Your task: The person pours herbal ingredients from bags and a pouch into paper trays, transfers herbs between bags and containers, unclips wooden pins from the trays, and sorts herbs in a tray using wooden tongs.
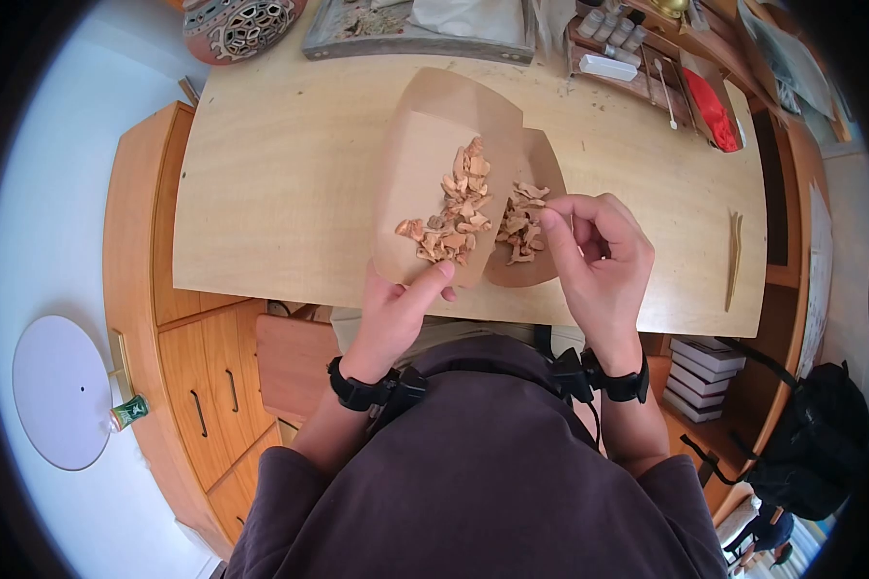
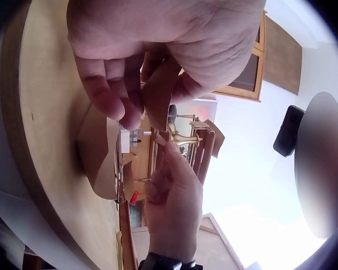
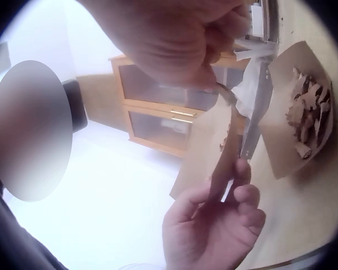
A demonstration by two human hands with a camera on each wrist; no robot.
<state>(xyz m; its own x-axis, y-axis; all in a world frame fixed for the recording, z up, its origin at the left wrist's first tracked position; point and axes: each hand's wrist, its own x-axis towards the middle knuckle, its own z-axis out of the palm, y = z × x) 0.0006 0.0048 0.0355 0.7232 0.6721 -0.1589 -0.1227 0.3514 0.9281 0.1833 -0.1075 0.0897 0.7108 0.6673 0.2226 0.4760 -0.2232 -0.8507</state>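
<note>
My left hand [image 1: 406, 304] grips the near edge of a brown kraft-paper tray [image 1: 415, 130], thumb on top, raised off the table and tilted. Dried brown chips [image 1: 465, 198], thin and curled, lie along it in a loose heap. Beside it to the right, a second paper tray [image 3: 281, 79] rests on the table with a smaller heap of similar chips [image 3: 310, 109]. Over that second tray, my right hand [image 1: 603, 256] pinches one dried chip [image 2: 160, 138] between thumb and forefinger. The held tray hides part of the second one in the head view.
Wooden tweezers [image 1: 734, 261] lie near the table's right edge. At the back are a grey-framed tray [image 1: 420, 43] with a white bag, a patterned pot [image 1: 241, 29], and a rack [image 1: 647, 77] with small jars. A red item [image 1: 710, 106] sits at the back right.
</note>
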